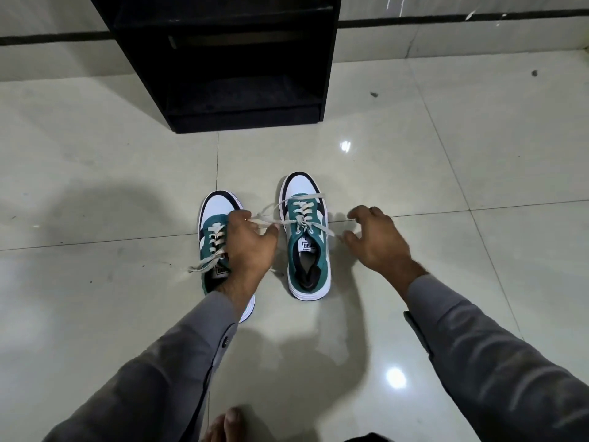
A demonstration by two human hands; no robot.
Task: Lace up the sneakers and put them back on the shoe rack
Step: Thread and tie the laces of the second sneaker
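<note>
Two green, white and black sneakers stand side by side on the tiled floor, toes pointing at the rack. My left hand [248, 240] hovers over the left sneaker [214, 231] and pinches one cream lace end of the right sneaker [306, 237], pulling it leftward. My right hand [376, 237] is to the right of that shoe, fingers curled around the other lace end [333, 233], which stretches toward it. The left sneaker's laces are threaded, with loose ends trailing to its left. The black shoe rack [223, 59] stands just beyond the shoes.
Glossy pale floor tiles [446, 154] surround the shoes, with a few dark specks. A wall with a dark stripe [446, 19] runs behind the rack. A bare foot [223, 425] shows at the bottom edge. Grey sleeves cover both forearms.
</note>
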